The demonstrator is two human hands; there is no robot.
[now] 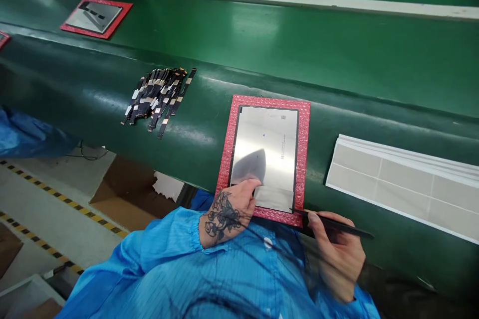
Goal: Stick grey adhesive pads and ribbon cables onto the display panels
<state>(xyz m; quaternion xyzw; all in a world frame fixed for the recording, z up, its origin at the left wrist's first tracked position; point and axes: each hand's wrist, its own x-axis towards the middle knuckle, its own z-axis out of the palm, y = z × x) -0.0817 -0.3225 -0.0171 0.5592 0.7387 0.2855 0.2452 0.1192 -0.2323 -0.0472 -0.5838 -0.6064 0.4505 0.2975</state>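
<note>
A shiny metal panel (267, 144) lies on a red bubble-wrap mat (304, 154) on the green bench. A grey adhesive strip (273, 198) sits along the panel's near edge. My left hand (228, 209) presses the strip's left end with its fingers curled down onto it. My right hand (337, 254) is closed around black tweezers (333, 224), whose tip touches the strip's right corner. Both arms wear blue sleeves.
A pile of black flex cables (159, 97) lies to the left on the bench. A sheet of grey adhesive strips (404, 179) rests to the right. Another panel on a red mat (96, 16) sits far back left. Cardboard (127, 189) lies on the floor below.
</note>
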